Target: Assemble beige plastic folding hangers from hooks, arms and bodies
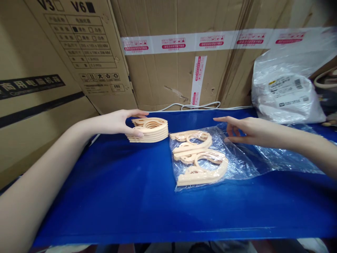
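My left hand (123, 122) is closed round the left end of a stack of beige folding clothes hangers (155, 133), thumb on the near side and fingers behind. The stack is on the blue table, with its pieces lying flat on one another. Just right of it lies a clear plastic bag (239, 163) with folded beige hangers (204, 177) inside, side by side. My right hand (240, 129) is over the bag's right part, index finger stretched out to the left, the other fingers loosely bent and apart. Nothing shows in it; whether it touches the plastic I cannot tell.
Large cardboard boxes (168, 77) stand along the back and left of the blue table (118, 203). A white cable (181, 105) runs along the back edge. At the back right sits a white plastic parcel (286, 91) with a label. More clear plastic (289, 158) lies under my right forearm.
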The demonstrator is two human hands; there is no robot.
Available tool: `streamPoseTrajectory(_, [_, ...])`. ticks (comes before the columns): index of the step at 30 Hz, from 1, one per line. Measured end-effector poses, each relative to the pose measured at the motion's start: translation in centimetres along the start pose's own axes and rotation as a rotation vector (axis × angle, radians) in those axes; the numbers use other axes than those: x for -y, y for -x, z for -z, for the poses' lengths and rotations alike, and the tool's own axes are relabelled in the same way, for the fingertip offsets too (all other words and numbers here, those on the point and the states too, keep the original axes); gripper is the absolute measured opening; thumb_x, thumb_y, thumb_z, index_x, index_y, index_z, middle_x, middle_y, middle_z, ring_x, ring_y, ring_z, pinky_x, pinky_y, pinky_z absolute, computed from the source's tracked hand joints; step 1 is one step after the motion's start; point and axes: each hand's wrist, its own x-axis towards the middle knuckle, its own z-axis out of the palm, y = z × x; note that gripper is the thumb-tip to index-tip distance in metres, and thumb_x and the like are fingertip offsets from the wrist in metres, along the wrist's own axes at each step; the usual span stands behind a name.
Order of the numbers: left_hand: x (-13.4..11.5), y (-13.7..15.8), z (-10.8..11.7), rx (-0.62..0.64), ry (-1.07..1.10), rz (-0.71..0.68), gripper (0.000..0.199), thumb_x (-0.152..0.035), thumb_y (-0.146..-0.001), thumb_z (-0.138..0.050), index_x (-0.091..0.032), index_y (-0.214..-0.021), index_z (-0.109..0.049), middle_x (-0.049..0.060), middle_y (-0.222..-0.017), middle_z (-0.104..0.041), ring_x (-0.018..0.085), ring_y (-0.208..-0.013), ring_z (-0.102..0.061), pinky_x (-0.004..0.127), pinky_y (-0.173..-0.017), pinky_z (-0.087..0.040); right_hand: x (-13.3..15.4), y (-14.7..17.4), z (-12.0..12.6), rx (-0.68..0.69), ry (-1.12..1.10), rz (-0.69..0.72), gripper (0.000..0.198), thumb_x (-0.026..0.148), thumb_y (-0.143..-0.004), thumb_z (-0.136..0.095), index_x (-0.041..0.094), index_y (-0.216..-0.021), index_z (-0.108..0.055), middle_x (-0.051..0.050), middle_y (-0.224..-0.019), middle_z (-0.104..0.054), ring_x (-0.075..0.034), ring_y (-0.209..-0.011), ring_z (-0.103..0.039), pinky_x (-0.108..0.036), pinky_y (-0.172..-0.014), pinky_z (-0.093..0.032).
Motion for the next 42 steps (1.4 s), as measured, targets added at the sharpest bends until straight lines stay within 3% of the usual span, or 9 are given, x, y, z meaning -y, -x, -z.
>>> streamPoseTrajectory(10, [-0.3,-0.1,0.0,-0.038,0.02,-0.016,0.081,-0.06,-0.072,-0.07,-0.028,-0.142,-0.045,0.008,-0.143,-0.053,0.031,-0.129,-0.051,0.048,-0.112,-0.037,0.3,0.1,0.2,-0.061,0.025,0.003,0.071,0.059,-0.094,-0.042,0.02,-0.151,-0.028,-0.009,-0.094,-0.066,-0.019,-0.069,-0.059,-0.035,-0.062,-0.041])
streamPoseTrajectory(15, [-2.3,0.3,-0.5,-0.159,0.078,-0.107,0.082,-0.06,-0.071,-0.071,-0.027,-0.141,-0.045,0.006,-0.143,-0.053,0.03,-0.13,-0.05,0.043,-0.112,-0.038,0.4,-0.1,0.1,-0.312,0.094,0.022,0.067,0.059,-0.092,-0.045,0.02,-0.146,-0.038,-0.009,-0.092,-0.066,-0.024,-0.073,-0.058,-0.04,-0.065,-0.043])
streamPoseTrajectory(21, [-7.5,1.7,-3.4,-0.285,0.157,-0.271,0.084,-0.059,-0.072,-0.073,-0.024,-0.141,-0.044,0.007,-0.138,-0.055,0.029,-0.122,-0.055,0.039,-0.105,-0.045,3.8,0.6,-0.3,-0.559,0.03,0.206,0.038,0.039,-0.097,-0.042,0.023,-0.131,-0.052,-0.01,-0.104,-0.064,-0.028,-0.098,-0.059,-0.044,-0.084,-0.045])
streamPoseTrajectory(23, [-9.0,2.1,-4.6,-0.29,0.146,-0.355,0.083,-0.058,-0.073,-0.072,-0.022,-0.142,-0.043,0.008,-0.141,-0.053,0.029,-0.125,-0.053,0.039,-0.107,-0.043,5.5,1.2,-0.8,-0.539,-0.051,0.267,0.037,0.037,-0.097,-0.044,0.023,-0.13,-0.052,-0.011,-0.114,-0.063,-0.028,-0.106,-0.058,-0.043,-0.087,-0.046])
streamPoseTrajectory(26, [-10.4,2.7,-6.2,-0.304,0.157,-0.437,0.082,-0.054,-0.076,-0.071,-0.021,-0.143,-0.039,0.009,-0.139,-0.054,0.027,-0.124,-0.053,0.038,-0.105,-0.044,7.6,1.9,-1.6,-0.426,-0.091,0.337,0.053,0.047,-0.09,-0.057,0.025,-0.137,-0.046,-0.012,-0.131,-0.057,-0.033,-0.116,-0.055,-0.045,-0.09,-0.047])
streamPoseTrajectory(31, [-11.6,3.3,-7.7,-0.331,0.168,-0.513,0.078,-0.046,-0.078,-0.071,-0.019,-0.142,-0.036,0.009,-0.138,-0.055,0.025,-0.121,-0.055,0.038,-0.104,-0.045,8.5,2.1,-2.6,-0.403,-0.11,0.378,0.07,0.047,-0.083,-0.067,0.028,-0.143,-0.037,-0.012,-0.138,-0.052,-0.032,-0.122,-0.052,-0.045,-0.096,-0.047])
streamPoseTrajectory(35, [-12.1,3.5,-8.2,-0.344,0.159,-0.505,0.075,-0.047,-0.079,-0.069,-0.022,-0.141,-0.036,0.01,-0.138,-0.055,0.027,-0.12,-0.056,0.041,-0.1,-0.047,8.5,1.9,-2.6,-0.331,-0.274,0.337,0.074,0.045,-0.082,-0.07,0.032,-0.145,-0.034,-0.009,-0.143,-0.048,-0.03,-0.125,-0.051,-0.043,-0.099,-0.048])
streamPoseTrajectory(42, [-12.3,3.4,-8.8,-0.263,0.19,-0.473,0.083,-0.053,-0.078,-0.07,-0.024,-0.144,-0.03,0.008,-0.147,-0.047,0.027,-0.131,-0.049,0.043,-0.107,-0.044,8.9,1.9,-3.0,-0.24,-0.432,0.321,0.074,0.04,-0.081,-0.072,0.036,-0.144,-0.034,-0.006,-0.145,-0.045,-0.029,-0.129,-0.049,-0.042,-0.102,-0.049])
